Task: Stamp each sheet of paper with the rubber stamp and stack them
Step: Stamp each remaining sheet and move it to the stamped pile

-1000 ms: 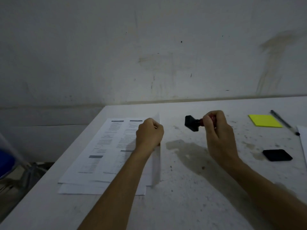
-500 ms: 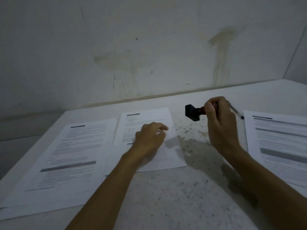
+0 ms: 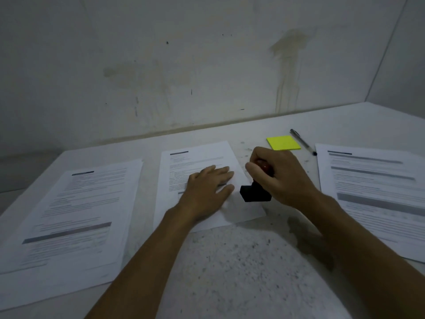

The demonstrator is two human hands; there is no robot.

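Rubber stamp is sitting with its black block down on the middle sheet, over by that sheet's right-hand edge, and the reddish handle is poking up into the right hand. That hand is wrapping its fingers and thumb right round the handle, gripping it from above. Whether the block is pressing hard on the paper or just meeting it, I cannot tell. Left of the stamp, the left hand is lying flat on the same sheet, fingers straight and spread a little, palm down, holding the page in place. The fingertips are pointing toward the stamp and are stopping just short of it. Further left of the stamp, well apart from the middle sheet, a pile of printed sheets is lying on the table, its edges fanning out slightly. To the right of the stamp, another pile of printed pages is running off the picture's edge. Behind the stamp, toward the wall, a yellow sticky-note pad is peeking out past the right hand's knuckles, and a pen is lying at a slant just beside it. The tabletop is looking speckled and stained, the wall behind it streaked.
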